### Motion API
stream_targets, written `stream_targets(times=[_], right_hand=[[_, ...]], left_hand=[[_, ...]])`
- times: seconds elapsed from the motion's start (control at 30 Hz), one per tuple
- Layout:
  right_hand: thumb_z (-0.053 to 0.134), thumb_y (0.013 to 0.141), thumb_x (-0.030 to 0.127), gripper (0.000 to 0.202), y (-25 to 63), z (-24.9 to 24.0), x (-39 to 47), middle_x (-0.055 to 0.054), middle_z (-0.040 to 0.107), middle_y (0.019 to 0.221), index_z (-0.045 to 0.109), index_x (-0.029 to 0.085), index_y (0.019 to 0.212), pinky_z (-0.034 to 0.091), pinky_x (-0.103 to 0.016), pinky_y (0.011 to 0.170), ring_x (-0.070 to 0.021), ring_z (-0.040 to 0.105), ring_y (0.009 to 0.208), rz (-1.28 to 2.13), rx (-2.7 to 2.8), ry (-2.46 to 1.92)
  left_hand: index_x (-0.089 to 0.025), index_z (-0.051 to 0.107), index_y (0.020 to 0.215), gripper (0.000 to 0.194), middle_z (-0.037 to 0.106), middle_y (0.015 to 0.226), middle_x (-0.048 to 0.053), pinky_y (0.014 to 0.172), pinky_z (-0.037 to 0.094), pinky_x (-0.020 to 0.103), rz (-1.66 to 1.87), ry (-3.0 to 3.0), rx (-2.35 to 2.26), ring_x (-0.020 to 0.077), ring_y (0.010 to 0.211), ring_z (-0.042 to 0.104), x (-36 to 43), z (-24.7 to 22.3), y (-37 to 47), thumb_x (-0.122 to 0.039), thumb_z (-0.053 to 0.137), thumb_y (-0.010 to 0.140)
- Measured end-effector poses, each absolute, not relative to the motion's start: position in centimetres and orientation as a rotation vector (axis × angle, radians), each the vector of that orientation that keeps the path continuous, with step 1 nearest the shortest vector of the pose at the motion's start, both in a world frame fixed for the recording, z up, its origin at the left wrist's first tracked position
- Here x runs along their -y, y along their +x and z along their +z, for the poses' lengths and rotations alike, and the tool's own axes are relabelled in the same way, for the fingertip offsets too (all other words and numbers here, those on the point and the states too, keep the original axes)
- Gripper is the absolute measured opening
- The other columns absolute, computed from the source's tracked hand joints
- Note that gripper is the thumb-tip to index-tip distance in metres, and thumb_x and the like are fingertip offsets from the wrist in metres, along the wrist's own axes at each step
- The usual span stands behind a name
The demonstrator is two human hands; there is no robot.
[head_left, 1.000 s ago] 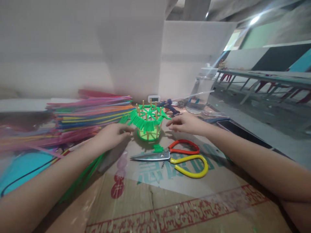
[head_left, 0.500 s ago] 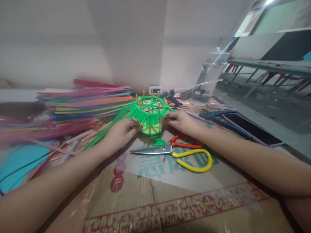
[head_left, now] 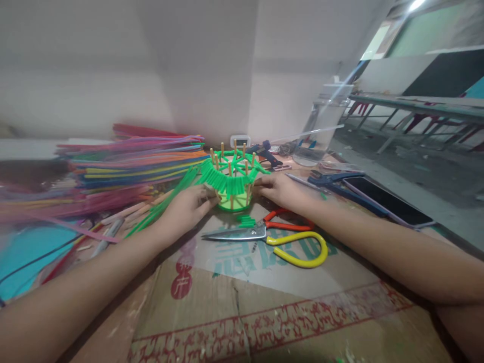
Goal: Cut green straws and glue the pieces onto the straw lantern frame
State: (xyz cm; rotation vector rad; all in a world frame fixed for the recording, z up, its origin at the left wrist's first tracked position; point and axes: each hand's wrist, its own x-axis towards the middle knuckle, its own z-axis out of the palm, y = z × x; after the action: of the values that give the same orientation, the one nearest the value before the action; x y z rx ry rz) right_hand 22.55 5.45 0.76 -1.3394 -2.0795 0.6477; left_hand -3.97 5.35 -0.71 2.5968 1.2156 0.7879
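A small round basket frame of green pipe cleaners and upright wooden sticks stands on a cardboard sheet in front of me. Short green pieces line its near side in a band, above a light green disc base. My left hand grips its left side low down, thumb near the base. On the other side, my right hand has its fingers closed at the sticks; the fingertips are partly hidden. Just nearer to me lie several short cut green pieces and a pair of scissors with one red and one yellow handle.
Bundles of coloured pipe cleaners lie at left, beside a blue sheet. Behind the basket are a small white digital display and a dark blue glue gun. At right are a clear jug, blue-handled pliers and a phone.
The view has shifted very slightly, so things at right appear a little further left. Both hands keep their places at the basket frame.
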Motion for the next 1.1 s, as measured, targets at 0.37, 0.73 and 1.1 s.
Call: stream_targets(times=[0.37,0.73,1.1], right_hand=[[0.053,0.08,0.017,0.025,22.46,0.76,-5.51,-0.005,0.072,0.081,0.074,0.011,0.091,0.045,-0.023,0.065,-0.015,0.062,0.07,0.554,2.095,-1.377],[0.052,0.08,0.016,0.024,22.58,0.26,-5.86,-0.004,0.073,0.085,0.073,0.013,0.092,0.046,-0.023,0.067,-0.015,0.063,0.073,0.534,2.108,-1.347],[0.053,0.081,0.017,0.022,22.69,0.2,-5.85,-0.004,0.072,0.084,0.071,0.013,0.093,0.047,-0.024,0.066,-0.0154,0.063,0.072,0.519,2.113,-1.345]], left_hand=[[-0.017,0.067,0.081,0.018,0.067,0.083,0.002,0.074,0.045,0.027,0.813,2.557,-1.161,0.0164,0.079,0.061,-5.02,-1.19,-3.74,-0.027,0.056,0.091],[-0.017,0.067,0.085,0.018,0.067,0.086,0.003,0.075,0.045,0.029,0.813,2.508,-1.189,0.0182,0.084,0.061,-5.09,-1.4,-3.75,-0.029,0.056,0.091],[-0.018,0.067,0.087,0.019,0.067,0.087,0.004,0.077,0.046,0.03,0.82,2.569,-1.147,0.0187,0.085,0.061,-5.13,-1.37,-3.74,-0.032,0.054,0.092]])
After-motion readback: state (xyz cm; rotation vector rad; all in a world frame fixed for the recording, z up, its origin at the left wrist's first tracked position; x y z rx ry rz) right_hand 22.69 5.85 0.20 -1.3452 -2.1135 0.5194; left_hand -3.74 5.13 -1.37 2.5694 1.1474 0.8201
